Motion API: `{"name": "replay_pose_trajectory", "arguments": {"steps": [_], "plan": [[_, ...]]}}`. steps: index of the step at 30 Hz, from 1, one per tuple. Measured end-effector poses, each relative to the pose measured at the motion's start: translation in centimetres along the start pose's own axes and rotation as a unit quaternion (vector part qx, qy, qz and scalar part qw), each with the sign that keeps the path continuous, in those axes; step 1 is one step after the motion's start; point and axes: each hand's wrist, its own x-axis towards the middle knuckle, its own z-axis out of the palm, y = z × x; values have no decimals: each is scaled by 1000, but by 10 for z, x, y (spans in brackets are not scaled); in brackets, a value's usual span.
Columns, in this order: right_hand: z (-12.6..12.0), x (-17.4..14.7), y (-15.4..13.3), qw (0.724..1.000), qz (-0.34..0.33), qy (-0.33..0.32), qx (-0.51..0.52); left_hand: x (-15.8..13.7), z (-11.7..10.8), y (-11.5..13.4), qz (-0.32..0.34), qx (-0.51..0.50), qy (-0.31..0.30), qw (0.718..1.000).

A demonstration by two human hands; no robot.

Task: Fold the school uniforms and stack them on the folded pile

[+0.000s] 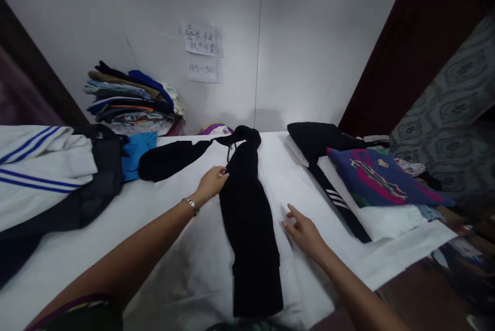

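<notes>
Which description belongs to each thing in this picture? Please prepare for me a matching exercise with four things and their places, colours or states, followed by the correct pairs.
Things:
1. left hand
2. right hand
3. upper paper sign
4. striped garment

Descriptions:
A. on the wall
B. white, with blue stripes
C. at the left edge of the black garment
D. apart from the black garment, to its right

Pairs: 1-C, 2-D, 3-A, 4-B
</notes>
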Motion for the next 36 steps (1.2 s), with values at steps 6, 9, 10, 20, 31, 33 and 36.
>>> {"name": "replay_pose_trajectory", "arguments": {"steps": [6, 9, 10, 20, 31, 33, 36], "plan": [[17, -8, -10, 998, 8, -15, 56, -103, 2, -5, 83, -28, -48, 995], [30, 0, -13, 997, -5, -4, 81, -137, 7, -1, 126, -44, -75, 988], [32, 3, -12, 994, -20, -5, 104, -145, 8, 1, 138, -47, -80, 986], [10, 8, 22, 987, 3, 23, 160, -188, 12, 4, 276, -39, -148, 949], [1, -4, -54, 969, -213, 37, -123, -118, -49, -82, 28, 10, 46, 999], [9, -2, -75, 956, -256, 19, -141, -98, -66, -104, -40, 16, 78, 996], [32, 10, -77, 938, -269, -18, -218, -71, -86, -133, -126, 20, 110, 986]]}}
